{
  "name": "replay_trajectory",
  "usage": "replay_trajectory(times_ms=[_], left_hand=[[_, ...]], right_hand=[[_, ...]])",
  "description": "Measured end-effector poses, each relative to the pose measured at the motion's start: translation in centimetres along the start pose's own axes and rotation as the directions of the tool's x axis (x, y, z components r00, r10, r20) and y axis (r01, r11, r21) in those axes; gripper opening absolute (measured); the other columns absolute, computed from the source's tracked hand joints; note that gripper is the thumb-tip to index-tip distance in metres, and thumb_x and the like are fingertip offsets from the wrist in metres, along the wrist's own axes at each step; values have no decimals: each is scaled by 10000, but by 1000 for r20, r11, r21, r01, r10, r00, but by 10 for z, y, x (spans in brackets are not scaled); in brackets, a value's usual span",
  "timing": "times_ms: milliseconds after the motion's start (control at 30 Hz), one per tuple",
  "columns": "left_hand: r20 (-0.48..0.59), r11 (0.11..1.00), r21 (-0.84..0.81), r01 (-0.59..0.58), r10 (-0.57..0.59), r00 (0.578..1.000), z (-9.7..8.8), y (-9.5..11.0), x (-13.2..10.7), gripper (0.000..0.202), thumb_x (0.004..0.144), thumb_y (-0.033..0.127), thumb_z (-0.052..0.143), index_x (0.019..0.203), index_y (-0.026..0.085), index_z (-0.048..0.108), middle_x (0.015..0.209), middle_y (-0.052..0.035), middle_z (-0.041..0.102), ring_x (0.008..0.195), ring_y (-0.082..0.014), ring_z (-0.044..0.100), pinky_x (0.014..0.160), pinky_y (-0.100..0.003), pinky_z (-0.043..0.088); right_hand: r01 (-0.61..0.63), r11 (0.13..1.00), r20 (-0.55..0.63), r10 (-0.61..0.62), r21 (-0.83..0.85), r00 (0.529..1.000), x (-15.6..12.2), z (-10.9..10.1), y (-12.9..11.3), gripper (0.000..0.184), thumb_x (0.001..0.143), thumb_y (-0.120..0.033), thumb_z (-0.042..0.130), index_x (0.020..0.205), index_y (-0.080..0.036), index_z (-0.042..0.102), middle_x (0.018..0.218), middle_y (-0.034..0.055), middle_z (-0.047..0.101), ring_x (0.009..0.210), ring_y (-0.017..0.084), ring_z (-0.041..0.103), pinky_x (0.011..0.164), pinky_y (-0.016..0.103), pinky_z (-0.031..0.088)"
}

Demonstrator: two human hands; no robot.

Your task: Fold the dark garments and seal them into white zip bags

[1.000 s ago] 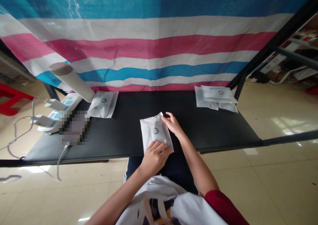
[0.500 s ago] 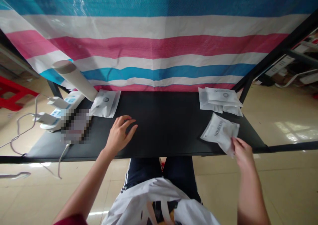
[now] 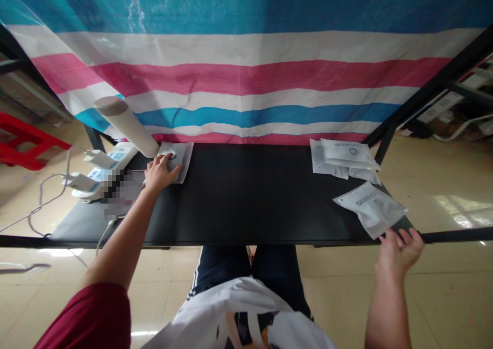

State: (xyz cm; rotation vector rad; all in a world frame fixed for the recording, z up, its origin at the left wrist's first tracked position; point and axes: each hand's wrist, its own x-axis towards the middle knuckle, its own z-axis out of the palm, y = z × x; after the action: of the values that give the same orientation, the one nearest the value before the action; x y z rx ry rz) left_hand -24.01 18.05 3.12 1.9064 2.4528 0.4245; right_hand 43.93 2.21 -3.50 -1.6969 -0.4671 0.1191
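My left hand (image 3: 160,173) rests on a white frosted plastic packet (image 3: 185,159) at the left back of the black table. Its thumb and fingers are apart on the packet's face, covering part of the round logo. At the right, another printed white packet (image 3: 372,209) lies near the table's front corner. My right hand (image 3: 400,249) is at the front edge just below that packet, fingers loosely bent and apart. Its fingertips are close to the packet's lower corner, not closed around it. Behind lies a pile of several similar packets (image 3: 348,156).
A white bottle (image 3: 129,127) leans beside the left packet. Next to it are a power strip (image 3: 111,169) with plugged-in chargers, cables, and a blurred phone-like object (image 3: 125,195). A striped tarp (image 3: 246,76) hangs behind the black table (image 3: 250,195). A red stool (image 3: 29,143) stands left.
My left hand has moved left and back onto the left packet. My right hand has let go of its packet, which now lies farther right and flat, and has shifted right to the edge.
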Motion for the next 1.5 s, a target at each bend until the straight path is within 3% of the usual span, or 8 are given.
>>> replay_trajectory(times_ms=[167, 333, 433, 533, 767, 967, 1200, 1500], left_hand=[[12, 990, 62, -125, 125, 992, 1, 58, -65, 728, 877, 650, 454, 1480, 248, 387, 1473, -129, 429, 1254, -402, 426, 988, -529, 406], [19, 948, 31, -317, 316, 949, 5, 142, -173, 723, 886, 617, 469, 1491, 231, 382, 1424, -148, 480, 1162, -367, 483, 898, -472, 438], [-17, 903, -62, -426, 426, 905, 8, 179, -224, 694, 874, 584, 524, 1479, 264, 406, 1392, -149, 515, 1101, -354, 515, 836, -473, 447], [-16, 891, -107, -441, 442, 897, 6, 195, -245, 685, 868, 600, 529, 1456, 262, 435, 1335, -164, 546, 1061, -357, 533, 808, -491, 446], [10, 875, -162, -456, 464, 886, -7, 217, -185, 508, 945, 526, 426, 1282, 171, 564, 1207, -172, 601, 1073, -351, 526, 860, -492, 434], [395, 901, -233, -366, 432, 811, 17, 258, -98, 367, 971, 339, 374, 1098, 190, 684, 1113, -130, 693, 1082, -307, 619, 905, -433, 458], [426, 886, -309, -344, 453, 783, 40, 254, -77, 332, 940, 307, 419, 1032, 233, 730, 993, -74, 743, 943, -219, 687, 772, -278, 484], [360, 898, -304, -317, 417, 835, 38, 248, -54, 313, 939, 369, 450, 994, 259, 738, 974, -65, 747, 945, -242, 684, 773, -296, 469]], right_hand=[[383, 918, -30, -388, -105, 921, -37, 13, -43, 522, 702, -358, 680, 1173, -187, 532, 1218, 163, 601, 1105, 305, 614, 831, 470, 535], [323, 944, 328, -326, 67, 886, -97, 59, -73, 435, 809, -419, 601, 1156, -165, 541, 1075, 131, 649, 925, 227, 657, 754, 364, 537], [248, 968, 741, -191, 35, 644, -145, 87, -82, 441, 877, -493, 536, 1169, -165, 582, 912, 104, 691, 761, 203, 676, 674, 309, 529], [312, 949, 886, -107, -44, 452, -182, 108, -89, 429, 913, -549, 474, 995, -175, 667, 779, 94, 705, 682, 214, 673, 639, 295, 503], [376, 923, 930, -62, -85, 363, -194, 159, -105, 420, 950, -513, 416, 934, -192, 686, 769, 75, 723, 738, 221, 681, 640, 269, 454], [365, 924, 946, -11, -113, 323, -191, 185, -106, 377, 935, -459, 483, 983, -156, 701, 903, 117, 745, 829, 233, 691, 675, 264, 444], [348, 933, 957, -17, -88, 288, -190, 194, -112, 296, 914, -405, 513, 942, -181, 703, 881, 59, 740, 839, 198, 666, 707, 247, 446], [149, 986, 947, 24, -75, 321, -223, 102, -100, 297, 873, -434, 532, 855, -193, 704, 789, 70, 724, 732, 227, 685, 679, 303, 513]])
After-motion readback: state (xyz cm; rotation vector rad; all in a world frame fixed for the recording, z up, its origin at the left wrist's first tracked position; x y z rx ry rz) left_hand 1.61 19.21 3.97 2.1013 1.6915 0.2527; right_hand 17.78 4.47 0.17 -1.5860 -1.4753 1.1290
